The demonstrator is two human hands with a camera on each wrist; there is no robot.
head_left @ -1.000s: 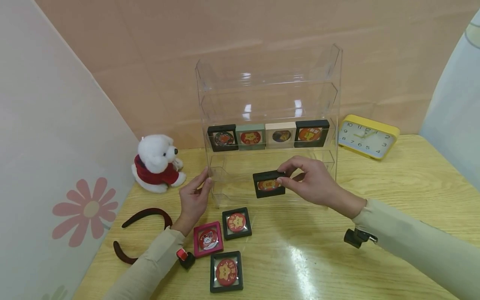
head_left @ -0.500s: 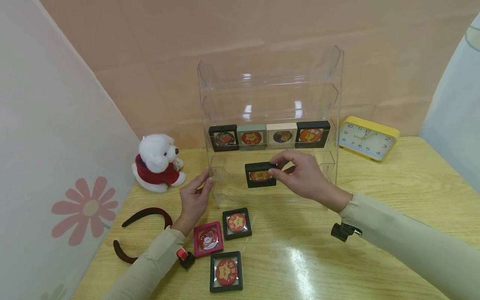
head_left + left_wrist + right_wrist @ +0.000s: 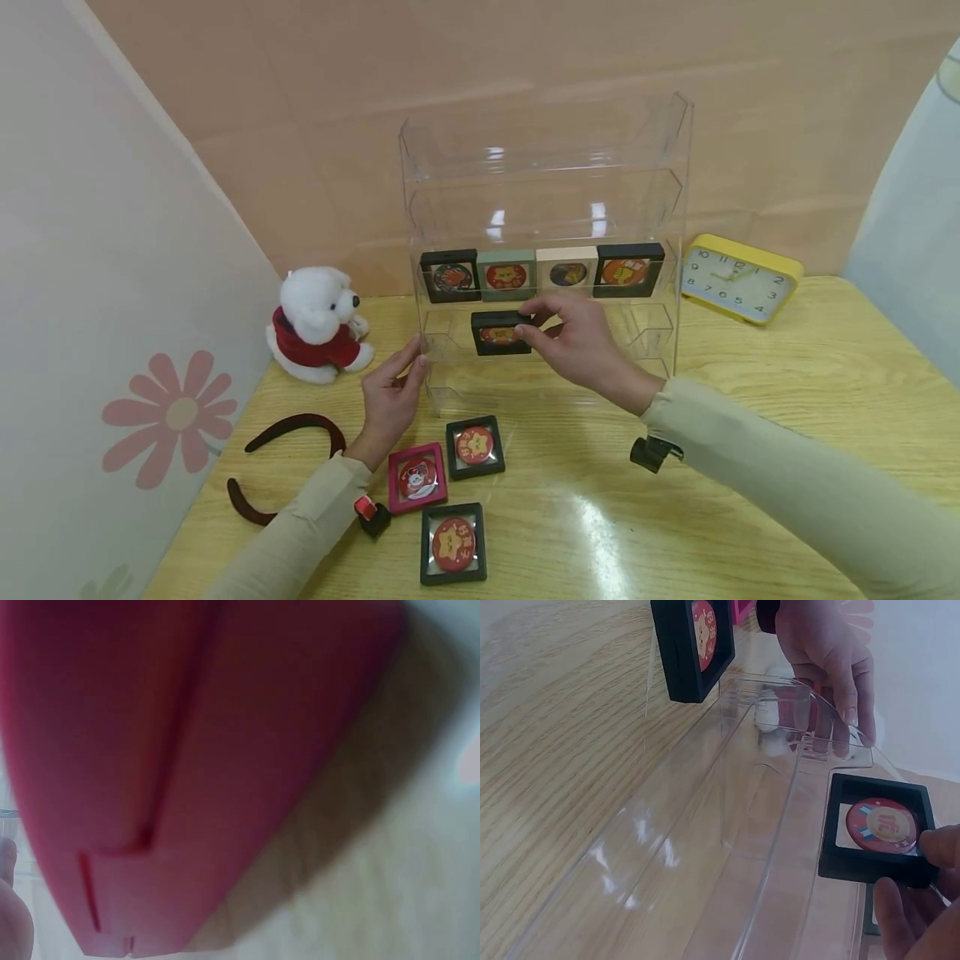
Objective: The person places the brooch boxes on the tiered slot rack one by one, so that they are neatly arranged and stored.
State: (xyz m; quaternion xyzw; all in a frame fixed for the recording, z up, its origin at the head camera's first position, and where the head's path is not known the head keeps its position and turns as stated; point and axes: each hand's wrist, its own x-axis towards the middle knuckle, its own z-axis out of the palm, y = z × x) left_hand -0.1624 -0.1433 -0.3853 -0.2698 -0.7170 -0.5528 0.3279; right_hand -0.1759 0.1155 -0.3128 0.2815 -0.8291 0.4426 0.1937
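My right hand (image 3: 581,337) pinches a small black display frame (image 3: 487,344) by its right end, thumb in front and fingers behind. A round red badge sits inside the frame (image 3: 855,862), seen face-on in the right wrist view. The frame is held at the second-lowest tier of a clear tiered rack (image 3: 543,204), towards its left; whether it touches the tier I cannot tell. My left hand (image 3: 388,404) grips the rack's lower left side between thumb and fingers. One tier higher, several framed badges stand side by side, with a green frame (image 3: 507,275) among them.
On the table before the rack lie a pink frame (image 3: 417,477) and two black frames (image 3: 476,447), each with a badge. The pink one fills the left wrist view. A dark headband (image 3: 300,421) and plush bear (image 3: 315,325) are left; a yellow clock (image 3: 741,279) stands right.
My right hand has carried the black frame left, up and back to the rack's second-lowest tier. The left hand has kept its grip on the rack's side.
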